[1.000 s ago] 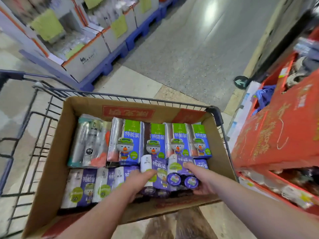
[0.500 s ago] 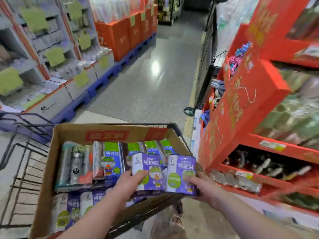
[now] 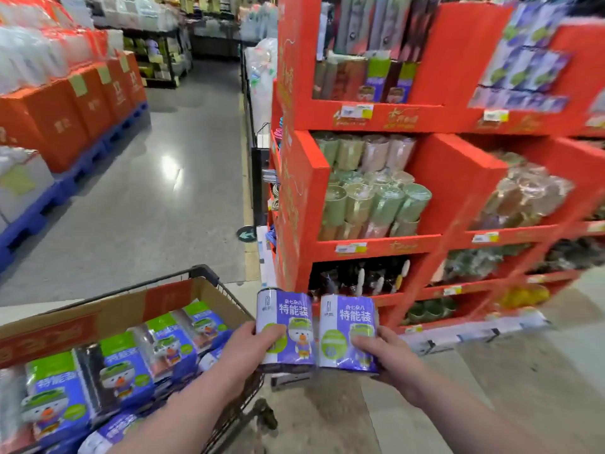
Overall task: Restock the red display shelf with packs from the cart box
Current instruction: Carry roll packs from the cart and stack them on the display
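Each of my hands holds one purple pack upright, side by side, in front of the red display shelf [image 3: 386, 247]. My left hand [image 3: 248, 352] grips the left purple pack [image 3: 288, 319] with its thumb across the front. My right hand [image 3: 386, 355] grips the right purple pack [image 3: 350, 319] the same way. Both packs are out of the cardboard cart box [image 3: 108, 316], which lies at lower left and holds several more blue, green and purple packs. The shelf's compartments hold wrapped rolls and packs.
The wire cart [image 3: 203, 273] carries the box, its front corner close to the shelf's left side. An aisle of grey floor [image 3: 157, 204] runs ahead between the shelf and orange boxes on blue pallets [image 3: 82, 103] at left. Similar purple packs [image 3: 523, 70] fill an upper right compartment.
Both hands lifted the two purple packs out of the cart box and carried them right, toward the red shelf. My view swung up and right from the box to the shelf.
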A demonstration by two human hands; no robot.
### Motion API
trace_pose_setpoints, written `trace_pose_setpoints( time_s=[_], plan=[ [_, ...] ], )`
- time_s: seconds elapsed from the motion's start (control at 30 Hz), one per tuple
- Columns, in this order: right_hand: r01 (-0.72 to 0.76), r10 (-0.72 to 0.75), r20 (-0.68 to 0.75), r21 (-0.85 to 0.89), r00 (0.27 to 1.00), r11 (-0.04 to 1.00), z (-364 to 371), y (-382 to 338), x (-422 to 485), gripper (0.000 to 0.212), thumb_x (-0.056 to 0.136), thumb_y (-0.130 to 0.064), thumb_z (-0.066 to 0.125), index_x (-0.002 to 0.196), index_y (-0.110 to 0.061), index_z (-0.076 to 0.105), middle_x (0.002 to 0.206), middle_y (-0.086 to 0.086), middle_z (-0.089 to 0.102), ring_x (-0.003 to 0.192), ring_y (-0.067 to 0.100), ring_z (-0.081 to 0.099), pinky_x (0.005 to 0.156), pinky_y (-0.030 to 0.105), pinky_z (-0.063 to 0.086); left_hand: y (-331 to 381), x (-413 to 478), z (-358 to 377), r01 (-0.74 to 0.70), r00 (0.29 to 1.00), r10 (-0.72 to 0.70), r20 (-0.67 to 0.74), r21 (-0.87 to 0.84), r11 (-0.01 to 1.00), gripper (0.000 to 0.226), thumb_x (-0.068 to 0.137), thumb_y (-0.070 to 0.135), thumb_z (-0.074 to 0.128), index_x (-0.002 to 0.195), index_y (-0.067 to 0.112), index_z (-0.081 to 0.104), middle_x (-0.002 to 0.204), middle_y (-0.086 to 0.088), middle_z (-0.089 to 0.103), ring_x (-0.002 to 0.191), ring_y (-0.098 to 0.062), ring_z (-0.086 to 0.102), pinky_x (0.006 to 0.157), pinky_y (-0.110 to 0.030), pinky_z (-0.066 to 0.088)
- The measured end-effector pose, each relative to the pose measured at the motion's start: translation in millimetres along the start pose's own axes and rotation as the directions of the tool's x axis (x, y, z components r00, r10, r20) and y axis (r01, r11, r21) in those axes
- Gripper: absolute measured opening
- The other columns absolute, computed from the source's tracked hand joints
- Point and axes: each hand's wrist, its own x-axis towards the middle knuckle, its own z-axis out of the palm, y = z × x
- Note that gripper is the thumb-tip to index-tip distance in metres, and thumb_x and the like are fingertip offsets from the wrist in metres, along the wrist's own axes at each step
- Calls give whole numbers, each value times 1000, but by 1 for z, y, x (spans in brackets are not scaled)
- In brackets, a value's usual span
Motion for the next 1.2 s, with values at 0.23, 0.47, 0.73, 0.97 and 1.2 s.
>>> trace_pose_setpoints(
  time_s=[0.23, 0.47, 0.73, 0.97, 1.2],
  plan=[
    [81, -56, -179, 135, 982, 987, -160, 3, -24, 25, 86, -16, 67, 109, -16, 59, 96, 5, 74, 73, 17, 70, 60, 25, 55, 44, 0, 158, -79, 977, 54, 208, 114, 990, 25, 77, 36, 72, 94, 20, 65, 87, -2, 73, 66, -15, 66, 51, -21, 44],
    [139, -81, -310, 170, 947, 976, -305, 10, -54, 41, 77, -25, 75, 115, -18, 59, 100, 5, 75, 88, 24, 71, 86, 42, 54, 75, -4, 321, -155, 933, 98, 345, 141, 978, 29, 76, 32, 71, 97, 12, 67, 79, -4, 73, 63, -18, 68, 57, -24, 52],
    [206, -101, -422, 213, 901, 955, -410, 10, -62, 19, 87, -19, 65, 106, -17, 63, 89, 1, 75, 64, 11, 68, 54, 20, 50, 104, -4, 433, -236, 869, 143, 474, 142, 962, 6, 93, 11, 58, 92, 8, 63, 51, 7, 67, 41, -4, 61, 37, -14, 41],
    [220, -86, -481, 230, 873, 948, -471, -21, -24, 28, 83, -27, 68, 110, -19, 63, 95, 1, 76, 81, 20, 68, 80, 35, 50, 136, 39, 497, -239, 844, 128, 520, 152, 959, 25, 81, 30, 71, 94, 10, 64, 64, 3, 72, 54, -10, 67, 50, -19, 48],
    [286, -143, -555, 179, 820, 941, -542, -85, 33, 29, 85, -26, 67, 111, -16, 62, 95, 4, 76, 73, 15, 67, 71, 27, 51, 207, 108, 572, -284, 798, 171, 577, 110, 952, 38, 71, 34, 72, 100, 11, 67, 77, 1, 72, 57, -9, 66, 47, -15, 44]
  ],
)
